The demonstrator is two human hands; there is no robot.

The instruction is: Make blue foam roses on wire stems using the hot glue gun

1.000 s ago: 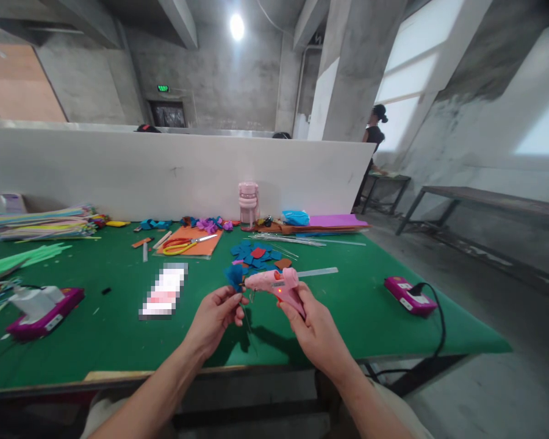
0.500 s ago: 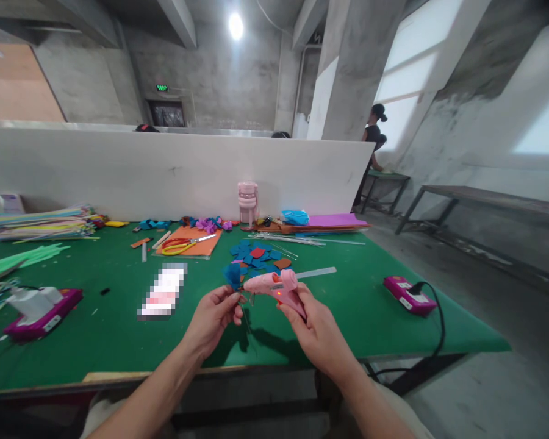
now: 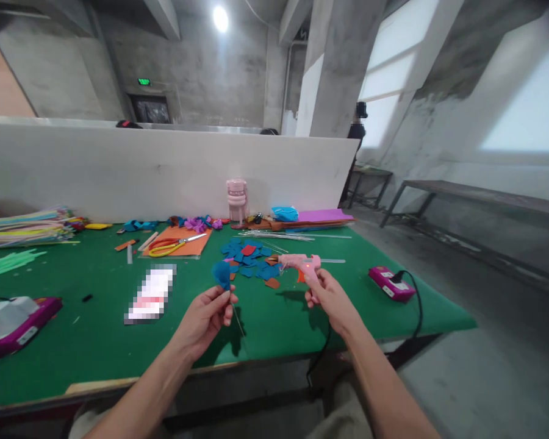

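Observation:
Between its pinched fingers, my left hand (image 3: 209, 317) holds a blue felt flower (image 3: 221, 274) whose thin wire stem points down toward the table edge. My right hand (image 3: 332, 299) grips a pink hot glue gun (image 3: 302, 263) by its handle, with an orange trigger and a clear glue stick (image 3: 333, 261) out of its back. The gun's nozzle points left, apart from the flower. Beyond both hands lies a loose pile of blue felt pieces (image 3: 251, 268), with a red piece (image 3: 248, 250) and some brown ones among them.
Scissors (image 3: 176, 245) rest on an orange sheet (image 3: 200, 249). A pink bottle (image 3: 236, 201) stands by the white partition (image 3: 165, 164). Purple power strips sit at right (image 3: 390, 285) and left (image 3: 25, 332). Bundled pipe cleaners (image 3: 27, 227) lie far left; a person (image 3: 355, 131) stands behind.
The glue gun has moved right, away from the flower, and its nozzle no longer meets it. My left hand still holds the flower. The view has shifted slightly to the right.

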